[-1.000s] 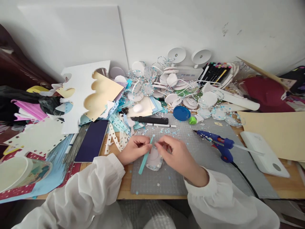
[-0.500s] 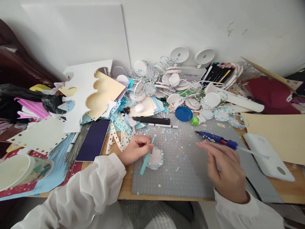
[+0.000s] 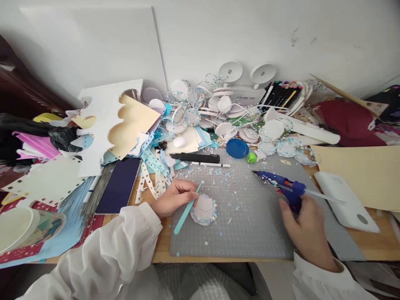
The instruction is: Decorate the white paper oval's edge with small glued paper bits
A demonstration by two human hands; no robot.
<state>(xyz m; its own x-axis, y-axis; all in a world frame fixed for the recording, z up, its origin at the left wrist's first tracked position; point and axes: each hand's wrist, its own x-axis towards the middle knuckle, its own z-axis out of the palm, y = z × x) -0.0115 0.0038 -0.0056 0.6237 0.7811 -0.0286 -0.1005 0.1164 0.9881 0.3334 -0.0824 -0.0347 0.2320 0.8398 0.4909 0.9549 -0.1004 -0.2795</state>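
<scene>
My left hand (image 3: 175, 198) pinches slim turquoise tweezers (image 3: 185, 214), pointed end up. A small pale blue paper piece shows at their tip. Beside these fingers a white paper disc (image 3: 203, 209), edged with tiny blue and white paper shapes, lies on the grey cutting mat (image 3: 250, 233). My right hand (image 3: 304, 227) is closed around the handle of a blue hot glue gun (image 3: 283, 182). Its nozzle points left, and a clear glue stick (image 3: 325, 196) sticks out of its back. Part of the handle is hidden by my fingers.
Paper scraps (image 3: 156, 162) and decorated white discs (image 3: 271, 130) are heaped at the back. A black pen (image 3: 196, 157), blue lid (image 3: 236, 148) and green cap (image 3: 251, 157) lie along the mat. A white power bank (image 3: 346, 204) sits right; a paper cup (image 3: 46, 225) stands left.
My right hand has moved from beside the glue gun, fingers stretched, to its handle and closed on it. My left hand keeps the tweezers, now tilted slightly more, beside the disc.
</scene>
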